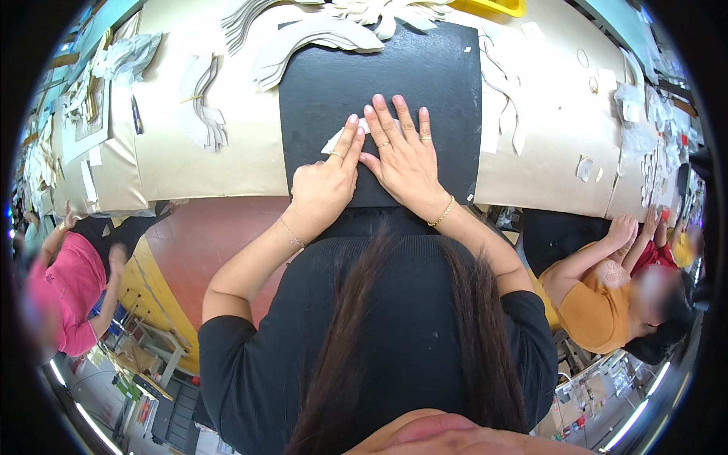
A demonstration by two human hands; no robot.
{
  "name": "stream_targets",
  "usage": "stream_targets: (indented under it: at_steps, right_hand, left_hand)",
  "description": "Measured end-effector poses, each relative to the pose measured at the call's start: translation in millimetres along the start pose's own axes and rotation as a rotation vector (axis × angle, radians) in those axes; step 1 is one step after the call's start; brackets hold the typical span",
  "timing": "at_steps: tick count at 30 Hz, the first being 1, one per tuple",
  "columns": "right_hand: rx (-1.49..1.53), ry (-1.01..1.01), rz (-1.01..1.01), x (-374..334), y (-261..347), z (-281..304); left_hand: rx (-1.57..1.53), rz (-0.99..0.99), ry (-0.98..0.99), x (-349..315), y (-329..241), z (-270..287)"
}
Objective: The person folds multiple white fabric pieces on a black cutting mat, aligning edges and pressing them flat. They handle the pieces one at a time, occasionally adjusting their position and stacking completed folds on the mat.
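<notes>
A small curved white piece lies on the black mat in front of me, mostly covered by my fingers. My left hand presses on it with two fingers stretched out side by side; its other fingers are curled under and the thumb is hidden. Flat beside it lies my right hand, fingers spread, with the fingertips reaching past the piece and the thumb near my left fingers. At the mat's far edge rests a fanned stack of curved white strips.
More white strips are heaped at the back near a yellow tray. A banded bundle of strips lies left, near a pen. Loose strips lie right. Co-workers sit on both sides, in pink and orange.
</notes>
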State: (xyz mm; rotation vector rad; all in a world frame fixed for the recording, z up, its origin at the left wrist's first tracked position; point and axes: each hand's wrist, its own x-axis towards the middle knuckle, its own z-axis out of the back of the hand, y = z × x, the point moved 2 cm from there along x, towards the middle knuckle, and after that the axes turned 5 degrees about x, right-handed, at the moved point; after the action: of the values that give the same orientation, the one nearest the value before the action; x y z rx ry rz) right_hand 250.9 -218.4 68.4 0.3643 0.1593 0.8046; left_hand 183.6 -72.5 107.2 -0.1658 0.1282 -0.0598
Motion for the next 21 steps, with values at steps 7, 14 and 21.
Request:
stream_targets:
  at_steps: [7, 14, 21]
  right_hand:
    - [-0.058, 0.044, -0.162, -64, -33, 18]
    - [0.051, -0.106, -0.285, -57, -32, 43]
    - [0.224, -0.147, -0.217, 8, -4, 43]
  left_hand:
    - [0.081, -0.042, 0.038, -3, 0, -5]
    - [-0.349, 0.030, -0.184, 8, 11, 16]
    - [-0.404, 0.373, -0.337, 39, 73, 49]
